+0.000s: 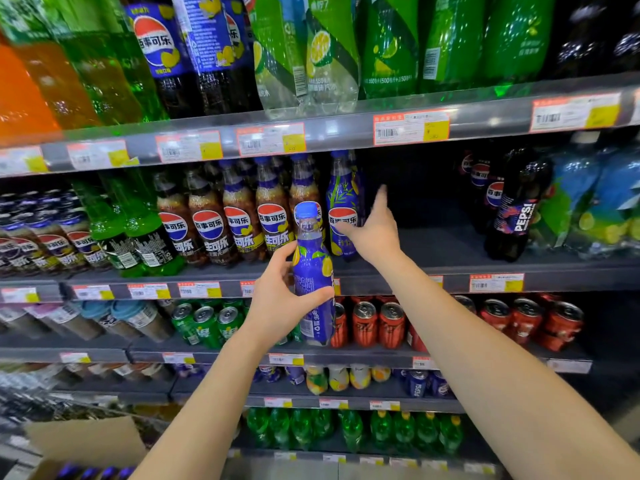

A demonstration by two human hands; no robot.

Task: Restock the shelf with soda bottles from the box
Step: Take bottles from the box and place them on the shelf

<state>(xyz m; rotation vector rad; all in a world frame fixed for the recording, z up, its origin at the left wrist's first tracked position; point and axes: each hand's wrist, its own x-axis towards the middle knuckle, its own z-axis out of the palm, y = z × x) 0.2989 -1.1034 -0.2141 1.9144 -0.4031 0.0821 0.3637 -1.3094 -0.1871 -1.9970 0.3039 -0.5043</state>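
- Mid-restock: left hand gripping one blue-capped, blue-labelled plastic soda bottle, upright, in front of grey metal shelf.
- Right hand open, fingers spread, fingertips touching shelved blue bottle; dark gap just beyond.
- Next, likely: slotting held bottle into gap.
- Brown cardboard box below left wrist; about four caps visible.

Open dark gap on the shelf just right of the right hand; blue bottle touching its left side, dark cola bottles farther right, price rail above.
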